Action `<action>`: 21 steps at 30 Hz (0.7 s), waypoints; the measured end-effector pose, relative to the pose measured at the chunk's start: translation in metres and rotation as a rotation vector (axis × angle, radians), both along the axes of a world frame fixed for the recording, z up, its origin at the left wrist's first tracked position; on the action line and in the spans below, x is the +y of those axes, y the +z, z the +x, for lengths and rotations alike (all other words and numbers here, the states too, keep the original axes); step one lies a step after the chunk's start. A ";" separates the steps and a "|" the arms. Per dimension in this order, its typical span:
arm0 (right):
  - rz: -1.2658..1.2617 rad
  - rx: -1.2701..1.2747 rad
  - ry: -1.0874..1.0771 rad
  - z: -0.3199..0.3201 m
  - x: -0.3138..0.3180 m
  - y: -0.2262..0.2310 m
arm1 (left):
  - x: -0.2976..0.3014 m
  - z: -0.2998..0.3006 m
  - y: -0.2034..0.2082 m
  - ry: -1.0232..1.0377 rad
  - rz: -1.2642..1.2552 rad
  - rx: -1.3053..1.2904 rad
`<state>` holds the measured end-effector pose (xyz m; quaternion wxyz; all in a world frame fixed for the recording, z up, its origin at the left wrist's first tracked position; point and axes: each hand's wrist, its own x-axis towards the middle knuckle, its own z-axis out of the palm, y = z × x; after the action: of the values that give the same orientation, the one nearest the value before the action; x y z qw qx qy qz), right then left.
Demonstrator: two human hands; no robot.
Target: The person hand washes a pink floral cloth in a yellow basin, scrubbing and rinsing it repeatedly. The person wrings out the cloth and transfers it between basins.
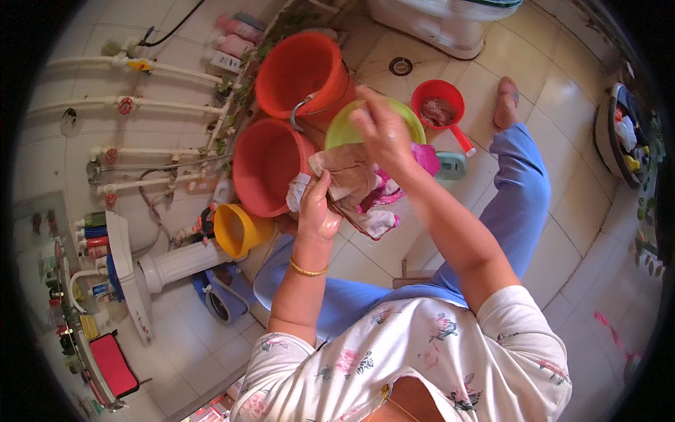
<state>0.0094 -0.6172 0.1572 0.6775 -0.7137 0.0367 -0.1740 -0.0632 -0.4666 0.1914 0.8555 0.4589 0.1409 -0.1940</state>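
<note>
My left hand [320, 209] is closed round the edge of a bunched cloth [349, 169], beige and white with bright pink parts, probably a garment. The cloth hangs over the near rim of a lime-green basin [336, 131], hiding much of it. Over that basin, my right hand [385, 133] is raised above the cloth, slightly blurred. Its fingers stretch out apart, and nothing shows in them. A red dipper [455, 89] with brownish wet cloth inside sits on the tiles beyond the basin. Next to the basin's right side lies a flat teal object [451, 166], its kind unclear.
Two orange-red buckets [301, 70] stand left of the basin, the nearer [264, 169] close to my left hand. A yellow bucket [233, 232] is nearer still. Pipes with red valves [125, 105] run along the left wall. A toilet base [436, 28] and floor drain [401, 66] lie ahead.
</note>
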 end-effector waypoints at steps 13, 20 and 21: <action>-0.500 -0.058 0.090 -0.076 0.031 0.011 | 0.000 0.000 0.004 0.069 -0.391 -0.025; -0.246 0.051 0.146 -0.076 0.028 -0.047 | 0.009 0.006 0.024 0.001 -0.197 -0.110; 0.367 0.313 0.347 -0.065 0.019 -0.068 | 0.014 0.009 0.029 -0.001 -0.176 -0.106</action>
<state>-0.0554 -0.5980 0.0890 0.8009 -0.5931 0.0490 0.0663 -0.0544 -0.4528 0.2199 0.8988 0.3915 0.0778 -0.1815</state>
